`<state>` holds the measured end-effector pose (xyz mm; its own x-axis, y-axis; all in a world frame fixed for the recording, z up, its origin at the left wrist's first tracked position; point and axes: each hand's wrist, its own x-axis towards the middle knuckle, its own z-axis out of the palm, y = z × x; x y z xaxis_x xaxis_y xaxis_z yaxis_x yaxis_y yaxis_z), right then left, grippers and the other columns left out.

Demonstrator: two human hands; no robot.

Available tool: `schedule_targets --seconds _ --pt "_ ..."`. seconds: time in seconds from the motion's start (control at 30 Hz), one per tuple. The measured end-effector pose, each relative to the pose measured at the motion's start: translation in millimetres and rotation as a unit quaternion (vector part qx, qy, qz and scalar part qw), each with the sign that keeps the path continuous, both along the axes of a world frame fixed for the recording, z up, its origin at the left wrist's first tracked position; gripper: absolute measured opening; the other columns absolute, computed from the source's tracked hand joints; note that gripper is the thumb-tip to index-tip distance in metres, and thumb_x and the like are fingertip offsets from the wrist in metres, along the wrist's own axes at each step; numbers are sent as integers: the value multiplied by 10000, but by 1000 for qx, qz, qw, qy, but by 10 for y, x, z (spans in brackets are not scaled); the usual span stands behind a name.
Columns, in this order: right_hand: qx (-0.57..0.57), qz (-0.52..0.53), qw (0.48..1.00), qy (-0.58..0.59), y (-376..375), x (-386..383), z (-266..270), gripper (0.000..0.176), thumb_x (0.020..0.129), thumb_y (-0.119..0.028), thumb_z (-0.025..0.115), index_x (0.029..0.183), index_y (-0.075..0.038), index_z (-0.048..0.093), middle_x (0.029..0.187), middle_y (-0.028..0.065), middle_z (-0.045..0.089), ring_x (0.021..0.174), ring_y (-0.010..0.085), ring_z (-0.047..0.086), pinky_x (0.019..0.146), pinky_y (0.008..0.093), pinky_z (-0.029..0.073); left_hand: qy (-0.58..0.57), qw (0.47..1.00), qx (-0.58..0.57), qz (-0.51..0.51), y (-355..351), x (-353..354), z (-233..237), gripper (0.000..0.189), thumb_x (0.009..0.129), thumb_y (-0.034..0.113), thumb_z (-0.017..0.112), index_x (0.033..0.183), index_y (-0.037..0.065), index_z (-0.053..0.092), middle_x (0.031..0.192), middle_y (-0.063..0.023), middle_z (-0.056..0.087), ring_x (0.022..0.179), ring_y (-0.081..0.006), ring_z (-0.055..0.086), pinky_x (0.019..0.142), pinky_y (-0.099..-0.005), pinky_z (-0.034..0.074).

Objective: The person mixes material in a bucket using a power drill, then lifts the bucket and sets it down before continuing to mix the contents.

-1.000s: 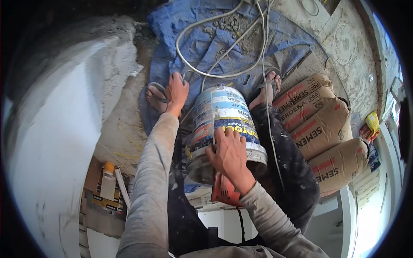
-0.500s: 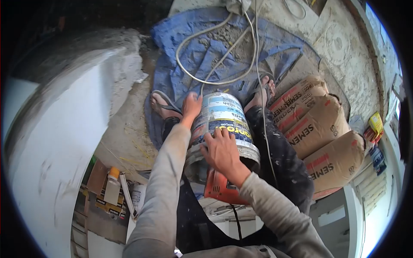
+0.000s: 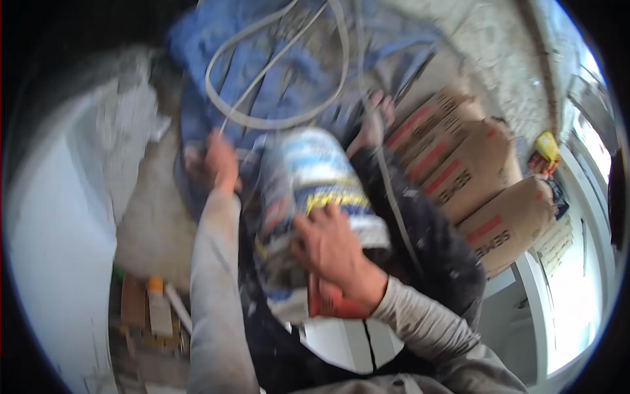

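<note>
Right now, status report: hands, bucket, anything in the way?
Right hand spread flat on the bucket. Left hand beside its far end, blurred, grip unclear. White cable runs along bucket's right side; cement sacks close.

Head camera, blurred fisheye, looks steeply down, close over bucket (image 3: 315,197).

Blurred, labelled paint bucket (image 3: 315,197); tilted between legs

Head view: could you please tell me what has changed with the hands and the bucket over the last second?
The left hand rose from the blue tarp and came up beside the bucket; blur hides whether it touches. The right hand stays spread on the bucket's side, above the orange tool. The cement sacks have not moved.
</note>
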<state>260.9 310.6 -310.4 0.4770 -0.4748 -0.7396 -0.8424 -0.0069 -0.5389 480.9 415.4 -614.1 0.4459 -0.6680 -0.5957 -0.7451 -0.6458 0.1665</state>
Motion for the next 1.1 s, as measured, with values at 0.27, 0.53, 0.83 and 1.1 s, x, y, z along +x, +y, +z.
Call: schedule_targets --seconds 0.27,0.53,0.83,1.1 --pt "-36 -25 998 50 -54 187 -28 362 811 -328 697 1058 -75 619 965 155 607 986 370 534 836 474 430 90 995 -28 45 -5 724 417 376 930 81 554 1280 -15 455 1214 -294 576 1150 -466 555 953 -512 448" --pt "-113 -66 991 0 16 -190 506 528 774 -300 741 1214 -52 585 1156 209 536 1119 385 517 938 500 410 429 889 -26 157 -371 -83 2827 220 960 165 603 1129 23 607 1089 -92 673 1053 -199 626 970 -346 468" --pt "-130 -303 908 259 1087 237 427 689 893 -376 610 1414 33 422 1404 303 468 1361 461 391 1159 522 268 401 913 46 -61 -478 -231 4248 328 950 147 594 1232 -20 577 1150 -171 685 1087 -246 664 956 -352 507" --pt "-60 -502 834 219 264 858 347 714 820 -204 609 1350 209 367 1449 461 287 1353 595 309 1150 554 273 415 897 -43 -148 -408 274 4669 275 940 140 606 1172 -6 624 1099 -157 695 1041 -239 673 929 -342 508"
